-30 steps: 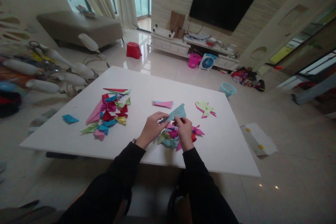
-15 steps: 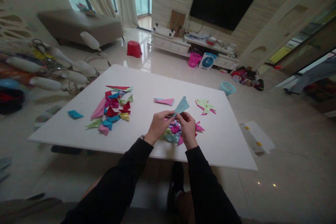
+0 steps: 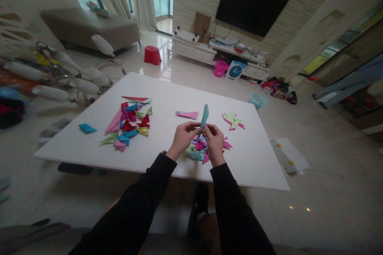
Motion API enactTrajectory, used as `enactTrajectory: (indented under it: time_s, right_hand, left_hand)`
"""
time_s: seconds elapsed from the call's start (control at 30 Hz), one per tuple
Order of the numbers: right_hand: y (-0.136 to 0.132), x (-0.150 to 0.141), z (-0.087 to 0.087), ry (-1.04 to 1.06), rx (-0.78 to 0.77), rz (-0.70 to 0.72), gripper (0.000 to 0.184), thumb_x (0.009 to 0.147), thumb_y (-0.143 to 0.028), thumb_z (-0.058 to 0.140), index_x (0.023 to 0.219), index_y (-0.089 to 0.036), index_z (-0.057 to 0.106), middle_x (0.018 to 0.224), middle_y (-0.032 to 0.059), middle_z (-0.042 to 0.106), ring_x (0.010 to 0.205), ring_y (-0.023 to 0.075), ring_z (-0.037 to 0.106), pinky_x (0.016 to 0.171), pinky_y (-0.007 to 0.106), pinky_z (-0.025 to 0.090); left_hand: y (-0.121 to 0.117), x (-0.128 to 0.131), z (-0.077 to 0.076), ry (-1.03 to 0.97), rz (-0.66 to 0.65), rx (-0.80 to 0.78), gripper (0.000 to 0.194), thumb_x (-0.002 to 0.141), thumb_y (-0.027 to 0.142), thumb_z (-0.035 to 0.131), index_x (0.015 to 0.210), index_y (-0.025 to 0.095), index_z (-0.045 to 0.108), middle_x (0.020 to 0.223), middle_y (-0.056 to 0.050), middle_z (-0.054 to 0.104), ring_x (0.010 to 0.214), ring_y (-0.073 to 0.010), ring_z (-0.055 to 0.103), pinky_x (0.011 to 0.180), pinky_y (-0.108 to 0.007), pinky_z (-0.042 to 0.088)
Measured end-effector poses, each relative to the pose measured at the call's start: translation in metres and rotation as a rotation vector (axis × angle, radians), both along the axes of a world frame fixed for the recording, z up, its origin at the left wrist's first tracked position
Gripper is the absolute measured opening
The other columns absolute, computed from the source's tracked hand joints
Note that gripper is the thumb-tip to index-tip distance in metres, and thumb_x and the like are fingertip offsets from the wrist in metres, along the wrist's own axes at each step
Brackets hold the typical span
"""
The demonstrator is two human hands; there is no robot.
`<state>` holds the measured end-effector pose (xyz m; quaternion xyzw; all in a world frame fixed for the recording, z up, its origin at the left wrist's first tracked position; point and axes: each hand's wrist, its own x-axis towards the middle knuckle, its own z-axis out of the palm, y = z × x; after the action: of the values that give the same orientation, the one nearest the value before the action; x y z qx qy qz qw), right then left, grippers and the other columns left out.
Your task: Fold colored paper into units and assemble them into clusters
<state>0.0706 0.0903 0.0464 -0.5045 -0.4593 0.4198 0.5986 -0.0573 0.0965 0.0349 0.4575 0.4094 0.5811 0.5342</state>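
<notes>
Between my hands, above the white table (image 3: 167, 153), a folded piece of teal paper (image 3: 204, 115) points upward, its narrow side toward me. My left hand (image 3: 184, 137) pinches its lower left side between thumb and fingers. On the other side, my right hand (image 3: 214, 143) grips its lower edge with thumb and fingertips. Under and behind my hands lies a pile of folded paper pieces (image 3: 194, 153) in green, purple and pink, partly hidden. Just beyond my left hand rest pink and blue folded strips (image 3: 188, 115).
Toward the table's left side lies a larger heap of coloured folded papers (image 3: 129, 126), with one blue piece (image 3: 87, 128) apart. Light green and pink papers (image 3: 234, 120) lie to the right. A red stool (image 3: 152, 55) and a teal basket (image 3: 257, 100) stand beyond the table.
The teal paper has turned from showing its wide flat face to a narrow, more upright edge-on view. Both hands still hold it. A person's legs now show at the far right.
</notes>
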Motion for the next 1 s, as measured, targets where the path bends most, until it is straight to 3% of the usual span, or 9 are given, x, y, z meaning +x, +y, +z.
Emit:
enactTrajectory:
  time_s: [0.2,0.3,0.47,0.57,0.7,0.8,0.87,1.0]
  right_hand:
    - [-0.011,-0.010,0.011,-0.033,0.031,-0.042,0.027,0.081,-0.045,0.071,0.086,-0.019,0.066,0.077,0.0002,0.067,0.070,0.0154,0.063,0.067,0.029,0.052]
    - [-0.019,-0.011,0.020,-0.170,0.082,-0.048,0.018,0.085,-0.035,0.066,0.094,-0.020,0.065,0.081,0.0007,0.067,0.070,0.0157,0.065,0.068,0.030,0.054]
    - [-0.031,0.003,0.029,-0.675,0.337,-0.033,0.025,0.086,-0.017,0.058,0.107,-0.020,0.070,0.119,0.0097,0.066,0.084,0.0166,0.066,0.076,0.033,0.056]
    - [-0.037,0.017,0.024,-0.900,0.434,0.043,0.026,0.090,-0.013,0.055,0.104,-0.021,0.074,0.110,0.0088,0.071,0.094,0.0208,0.067,0.084,0.036,0.055]
    - [-0.042,0.037,0.008,-1.089,0.513,0.049,0.022,0.095,-0.018,0.057,0.099,-0.023,0.078,0.099,0.0073,0.077,0.088,0.0231,0.063,0.080,0.039,0.053]
    - [-0.037,0.049,-0.002,-1.212,0.520,0.000,0.021,0.096,-0.021,0.058,0.100,-0.022,0.079,0.099,0.0075,0.078,0.085,0.0245,0.057,0.078,0.039,0.051]
    - [-0.024,0.052,-0.004,-1.291,0.503,-0.061,0.023,0.097,-0.020,0.057,0.099,-0.021,0.079,0.095,0.0079,0.078,0.087,0.0261,0.055,0.081,0.040,0.050]
    - [0.027,0.039,-0.007,-1.393,0.435,-0.081,0.024,0.097,-0.019,0.055,0.098,-0.019,0.079,0.089,0.0091,0.075,0.093,0.0266,0.054,0.084,0.039,0.047]
  left_hand:
    - [-0.002,-0.002,0.010,-0.045,0.051,-0.051,0.038,0.060,0.041,0.092,0.082,0.014,0.077,0.078,-0.008,0.075,0.071,-0.0200,0.069,0.056,-0.027,0.054]
    - [-0.001,-0.006,0.010,-0.113,0.019,-0.109,0.038,0.060,0.039,0.091,0.085,0.013,0.078,0.070,-0.006,0.072,0.064,-0.0169,0.066,0.058,-0.028,0.054]
    - [-0.002,-0.017,0.008,-0.177,-0.195,-0.171,0.034,0.060,0.023,0.089,0.090,0.010,0.079,0.075,-0.006,0.074,0.067,-0.0132,0.065,0.067,-0.026,0.052]
    - [-0.008,-0.022,0.010,-0.191,-0.362,-0.226,0.034,0.059,0.015,0.087,0.091,0.009,0.079,0.081,-0.008,0.076,0.071,-0.0132,0.066,0.070,-0.026,0.052]
    - [-0.016,-0.027,0.014,-0.153,-0.480,-0.291,0.034,0.058,0.010,0.087,0.091,0.008,0.078,0.081,-0.009,0.075,0.070,-0.0148,0.067,0.069,-0.027,0.053]
    - [-0.014,-0.033,0.012,-0.122,-0.441,-0.325,0.030,0.058,0.006,0.085,0.087,0.008,0.076,0.078,-0.009,0.075,0.069,-0.0157,0.068,0.069,-0.029,0.055]
    - [-0.010,-0.038,0.007,-0.033,-0.332,-0.318,0.025,0.060,0.006,0.083,0.083,0.008,0.074,0.074,-0.009,0.074,0.068,-0.0160,0.068,0.069,-0.029,0.055]
    - [0.001,-0.044,-0.003,0.377,-0.110,-0.246,0.021,0.062,0.011,0.083,0.081,0.011,0.073,0.072,-0.008,0.073,0.068,-0.0179,0.068,0.066,-0.028,0.053]
